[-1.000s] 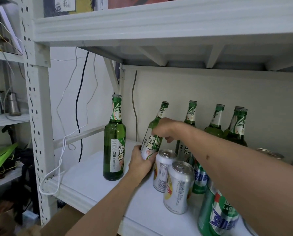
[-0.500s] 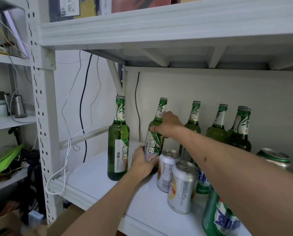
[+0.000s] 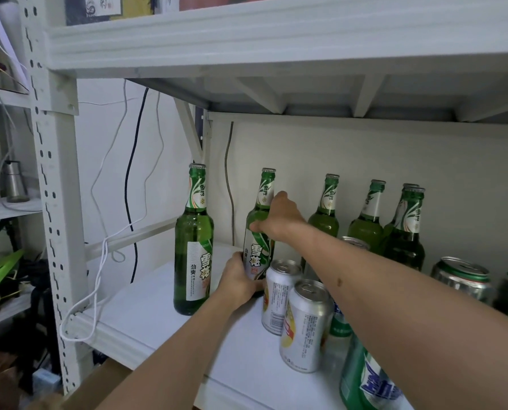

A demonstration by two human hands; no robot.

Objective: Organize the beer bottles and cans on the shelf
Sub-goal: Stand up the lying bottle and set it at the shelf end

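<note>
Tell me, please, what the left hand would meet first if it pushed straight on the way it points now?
The left hand already grips the base of the held bottle, so that bottle comes first. Beyond it, probably the back wall; depth is unclear.

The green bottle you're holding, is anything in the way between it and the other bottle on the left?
Nothing visible. The held bottle, gripped by the left hand low and the right hand at its shoulder, has only bare shelf between it and the leftmost bottle. The silver cans stand on its other side.
</note>
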